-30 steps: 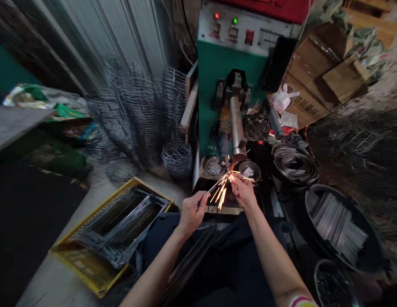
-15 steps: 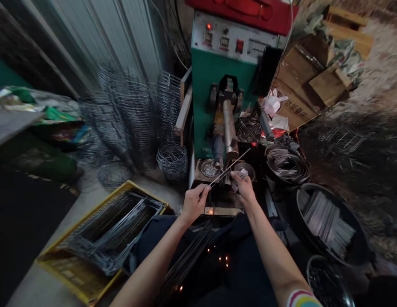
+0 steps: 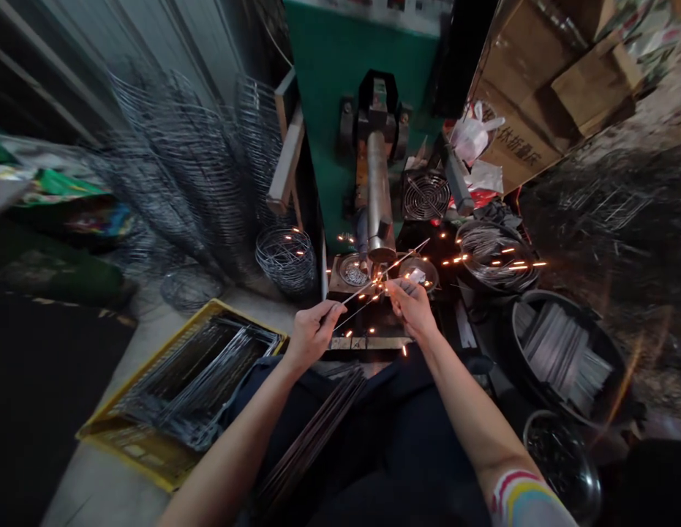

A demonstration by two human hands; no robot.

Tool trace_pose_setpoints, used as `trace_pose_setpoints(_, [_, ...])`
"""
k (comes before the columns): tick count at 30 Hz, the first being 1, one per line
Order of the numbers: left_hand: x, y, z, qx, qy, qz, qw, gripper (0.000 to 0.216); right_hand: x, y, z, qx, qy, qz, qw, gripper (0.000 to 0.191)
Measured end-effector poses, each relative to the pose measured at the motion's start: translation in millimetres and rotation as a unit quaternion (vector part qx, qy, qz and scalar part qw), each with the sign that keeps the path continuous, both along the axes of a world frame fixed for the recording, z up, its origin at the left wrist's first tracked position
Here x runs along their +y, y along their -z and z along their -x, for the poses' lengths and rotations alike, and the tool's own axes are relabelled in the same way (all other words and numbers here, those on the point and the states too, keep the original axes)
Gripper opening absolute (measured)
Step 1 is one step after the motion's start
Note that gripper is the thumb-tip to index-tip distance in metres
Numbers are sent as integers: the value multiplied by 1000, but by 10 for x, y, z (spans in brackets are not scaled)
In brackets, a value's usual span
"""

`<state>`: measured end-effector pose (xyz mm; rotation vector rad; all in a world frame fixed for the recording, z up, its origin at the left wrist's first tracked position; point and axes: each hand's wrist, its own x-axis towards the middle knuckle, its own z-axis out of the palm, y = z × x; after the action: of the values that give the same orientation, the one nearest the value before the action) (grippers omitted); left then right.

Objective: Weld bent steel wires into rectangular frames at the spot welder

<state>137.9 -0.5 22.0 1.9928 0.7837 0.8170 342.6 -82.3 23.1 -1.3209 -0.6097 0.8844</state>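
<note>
My left hand pinches a thin metal wire rod, which slants up and right under the electrode of a green spot-welding machine. A second thin wire runs below it, partly hidden by the fingers. My right hand is closed close to the contact point, fingertips together; what they hold is too small to make out. Bright sparks fly out from between the hands. Behind them is a dish of small metal pieces, with another round dish to its right. Dark rods lie across my lap.
Left stands a yellow crate with bent wire frames. Wire baskets are stacked behind it. On the right are a tub of coiled wire rings, a black tub of straight rods, a glossy bowl and a cardboard box.
Sparks now burst from the contact point and scatter sideways; before, only a few glowed low down. The view has tipped downward and closer. Both hands remain at the electrode, the left slightly lower and further left.
</note>
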Motion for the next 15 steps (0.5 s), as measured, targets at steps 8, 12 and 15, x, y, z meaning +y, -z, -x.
trace_pose_setpoints(8, [-89,12,19,26,41,-127,991,31,-985,59,81,-262,-40,132,955,41])
trace_pose_setpoints(12, [-195,61,451,122,86,-205,967,21,-1560,256,85,-457,-42,236,856,40])
trace_pose_setpoints(15, [-208,146,1167,138,28,-145,979,13,-1755,413,19,-546,2,269,794,44])
